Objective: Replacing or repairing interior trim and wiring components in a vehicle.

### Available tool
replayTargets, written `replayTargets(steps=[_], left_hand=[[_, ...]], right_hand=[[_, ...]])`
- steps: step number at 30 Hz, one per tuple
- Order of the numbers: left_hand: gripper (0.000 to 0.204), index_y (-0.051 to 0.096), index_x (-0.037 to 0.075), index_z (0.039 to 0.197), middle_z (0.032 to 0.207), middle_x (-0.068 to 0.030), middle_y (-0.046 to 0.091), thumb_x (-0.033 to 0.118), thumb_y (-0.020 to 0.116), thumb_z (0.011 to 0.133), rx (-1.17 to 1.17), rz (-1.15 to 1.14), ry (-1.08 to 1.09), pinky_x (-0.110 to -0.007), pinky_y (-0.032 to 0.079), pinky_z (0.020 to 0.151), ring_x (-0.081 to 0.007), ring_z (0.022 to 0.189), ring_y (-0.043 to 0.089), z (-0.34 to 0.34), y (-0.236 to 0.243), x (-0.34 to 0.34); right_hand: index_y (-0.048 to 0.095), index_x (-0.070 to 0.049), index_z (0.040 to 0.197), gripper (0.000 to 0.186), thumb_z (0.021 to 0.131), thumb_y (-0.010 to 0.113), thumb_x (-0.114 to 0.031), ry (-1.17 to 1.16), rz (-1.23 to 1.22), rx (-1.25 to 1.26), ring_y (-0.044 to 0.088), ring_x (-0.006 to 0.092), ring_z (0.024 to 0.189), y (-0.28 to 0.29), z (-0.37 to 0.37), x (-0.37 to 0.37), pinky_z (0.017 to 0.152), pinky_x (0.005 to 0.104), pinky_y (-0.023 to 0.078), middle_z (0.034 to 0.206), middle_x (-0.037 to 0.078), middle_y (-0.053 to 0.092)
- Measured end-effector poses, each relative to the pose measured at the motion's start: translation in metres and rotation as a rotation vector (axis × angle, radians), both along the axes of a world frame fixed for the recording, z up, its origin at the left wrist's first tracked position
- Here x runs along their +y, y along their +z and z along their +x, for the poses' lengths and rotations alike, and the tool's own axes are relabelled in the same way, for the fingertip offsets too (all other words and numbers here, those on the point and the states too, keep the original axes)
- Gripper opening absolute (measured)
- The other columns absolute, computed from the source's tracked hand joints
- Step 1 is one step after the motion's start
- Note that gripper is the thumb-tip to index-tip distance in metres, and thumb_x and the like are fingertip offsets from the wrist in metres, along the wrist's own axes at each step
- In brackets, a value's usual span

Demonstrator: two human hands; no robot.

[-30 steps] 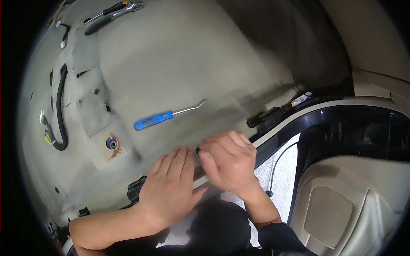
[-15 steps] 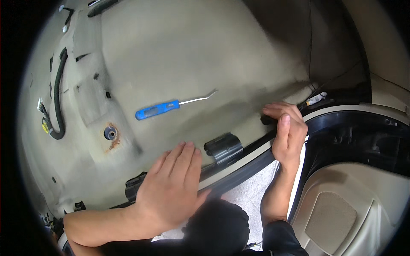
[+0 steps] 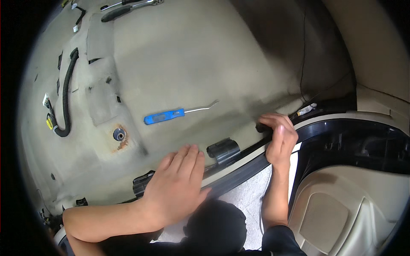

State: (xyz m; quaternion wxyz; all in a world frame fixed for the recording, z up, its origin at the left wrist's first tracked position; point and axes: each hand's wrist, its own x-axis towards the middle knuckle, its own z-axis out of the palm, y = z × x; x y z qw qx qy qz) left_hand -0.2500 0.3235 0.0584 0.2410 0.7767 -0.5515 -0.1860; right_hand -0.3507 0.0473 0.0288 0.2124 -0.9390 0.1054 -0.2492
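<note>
My left hand (image 3: 177,183) lies flat across the carpet edge and door sill, fingers stretched out. It holds nothing. Close to its fingertips is a dark grey ribbed plastic bracket (image 3: 224,151); a second black bracket (image 3: 142,183) is partly covered by the hand. Farther right, my right hand (image 3: 281,138) is closed at the sill, its fingers curled over a small black piece (image 3: 261,127) at the carpet edge. What the fingers grip is mostly hidden. A blue-handled hook tool (image 3: 164,116) with a bent metal shaft rests on the beige carpet (image 3: 183,64) beyond both hands.
A ratchet (image 3: 132,10) lies at the far left. Nearer are a black-sleeved wire harness (image 3: 68,91) and a rusty bolt hole (image 3: 120,135). A white connector (image 3: 306,109) sits beside the curved sill trim (image 3: 235,172). The beige door panel (image 3: 341,213) stands at right.
The view has shifted, bringing more of the ratchet into sight. Both hands keep nearly the same pose and place along the sill; the hook tool stays on the carpet.
</note>
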Motion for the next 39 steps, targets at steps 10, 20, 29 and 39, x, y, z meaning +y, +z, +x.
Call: replayTargets(steps=[10,20,29,39], left_hand=[[0.071,0.052,-0.012,0.128,0.132,-0.0294,0.054,0.031,0.077,0.078,0.004,0.003,0.016,-0.047,0.042,0.105,-0.0413,0.123,0.054,0.002,-0.002,-0.002],[0.07,0.05,-0.011,0.13,0.133,-0.0279,0.052,0.035,0.074,0.082,0.032,-0.011,0.0,-0.048,0.042,0.105,-0.042,0.124,0.052,0.003,0.001,-0.001],[0.057,0.051,-0.001,0.13,0.122,-0.0244,0.06,0.027,0.075,0.087,0.334,-0.024,0.124,-0.047,0.048,0.096,-0.0424,0.111,0.059,0.016,0.012,-0.037],[0.03,0.068,-0.004,0.103,0.092,-0.0208,0.073,0.022,0.073,0.089,0.457,-0.159,-0.224,-0.04,0.055,0.079,-0.0327,0.085,0.072,0.038,-0.039,-0.275]], right_hand=[[0.072,-0.002,0.083,0.04,0.099,0.043,-0.025,0.034,-0.075,0.085,0.063,0.035,0.083,0.009,0.004,-0.006,0.078,0.0415,0.046,0.086,0.014,0.068],[0.069,0.004,0.089,0.043,0.101,0.041,-0.027,-0.285,0.114,-0.344,0.065,0.0299,0.092,-0.007,-0.012,-0.006,0.084,0.0378,0.048,0.094,0.018,0.069],[0.036,-0.007,0.058,0.052,0.104,0.046,-0.028,-0.359,0.791,-0.879,0.035,0.0164,0.05,-0.038,-0.043,0.035,0.05,0.0298,0.032,0.057,0.006,0.038],[0.047,0.0,0.06,0.054,0.106,0.045,-0.029,-0.351,0.59,-0.687,0.044,0.0196,0.052,-0.036,-0.043,0.047,0.049,0.0315,0.032,0.057,0.01,0.047]])
